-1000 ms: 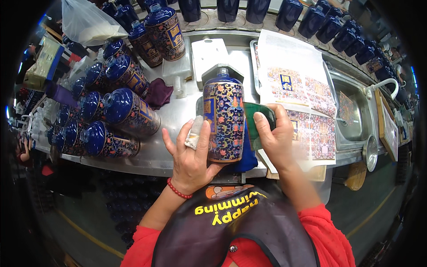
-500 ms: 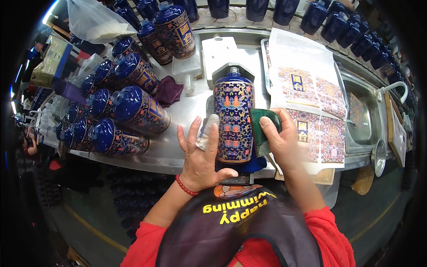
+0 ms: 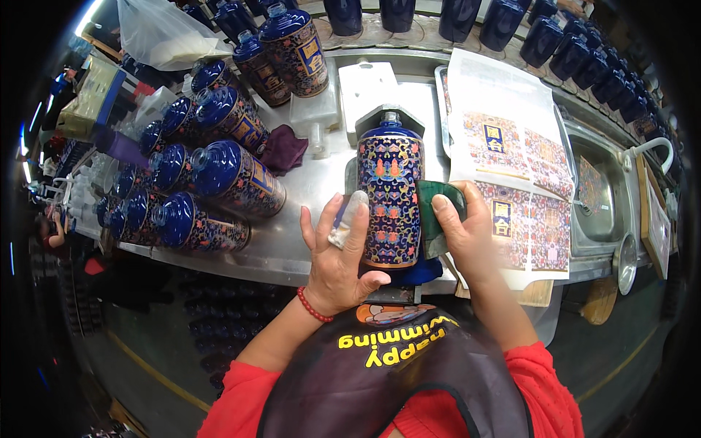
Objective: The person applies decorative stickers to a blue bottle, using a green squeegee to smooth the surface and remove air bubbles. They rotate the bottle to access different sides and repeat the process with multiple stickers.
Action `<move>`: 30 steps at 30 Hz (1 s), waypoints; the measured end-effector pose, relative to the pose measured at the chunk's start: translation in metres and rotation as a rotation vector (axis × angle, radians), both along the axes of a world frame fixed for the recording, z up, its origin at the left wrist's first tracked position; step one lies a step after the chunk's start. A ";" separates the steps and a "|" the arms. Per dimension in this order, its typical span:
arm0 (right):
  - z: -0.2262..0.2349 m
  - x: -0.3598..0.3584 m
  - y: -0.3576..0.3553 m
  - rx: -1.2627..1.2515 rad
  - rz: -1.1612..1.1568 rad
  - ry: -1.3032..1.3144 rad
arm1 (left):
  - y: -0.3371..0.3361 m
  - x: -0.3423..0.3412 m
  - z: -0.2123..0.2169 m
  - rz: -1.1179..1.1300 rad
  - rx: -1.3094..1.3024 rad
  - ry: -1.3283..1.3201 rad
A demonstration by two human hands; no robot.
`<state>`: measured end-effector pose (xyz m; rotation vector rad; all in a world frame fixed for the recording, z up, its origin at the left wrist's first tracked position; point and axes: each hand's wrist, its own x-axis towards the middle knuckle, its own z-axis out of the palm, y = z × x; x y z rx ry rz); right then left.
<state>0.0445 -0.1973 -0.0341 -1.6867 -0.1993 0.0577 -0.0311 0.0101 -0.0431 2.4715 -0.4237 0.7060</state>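
1. A dark blue ceramic bottle with a multicoloured patterned wrap stands at the near edge of a steel worktop, its narrow neck pointing away from the person, and it sits between both hands.
2. The left hand is spread wide against the bottle's left side, the thumb hooked under its lower end; one finger wears a pale wrapping (tape or a bandage, I cannot tell which), and a red bead bracelet circles the wrist.
3. The right hand presses a green pad flat against the bottle's right side, its fingers curled over the pad's top edge.
4. Under the bottle's near end shows a blue cloth.
5. Just right of the hands lie printed decal sheets in the same pattern, stacked and reaching toward a steel sink farther right.
6. To the left, well apart from the hands, a cluster of finished bottles lies on its side, necks turned to the left, with a maroon rag tucked beside them.
7. Two more patterned bottles stand at the back left, near a clear plastic bag.
8. Plain dark blue bottles line the far edge of the bench in a curving row.
9. A white block rests behind the held bottle.
10. The person wears red sleeves and a dark apron.
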 end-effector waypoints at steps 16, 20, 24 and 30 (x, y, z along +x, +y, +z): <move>-0.003 0.001 0.001 -0.040 -0.015 -0.039 | 0.009 0.026 0.004 -0.138 -0.128 0.077; -0.007 0.002 0.002 -0.011 0.008 -0.006 | 0.022 0.061 0.013 -0.209 -0.049 0.054; -0.012 0.004 0.001 -0.012 -0.008 -0.018 | 0.026 0.092 0.022 -0.249 -0.077 0.030; -0.016 0.004 0.001 0.031 0.010 -0.005 | 0.030 0.106 0.020 -0.268 -0.372 0.048</move>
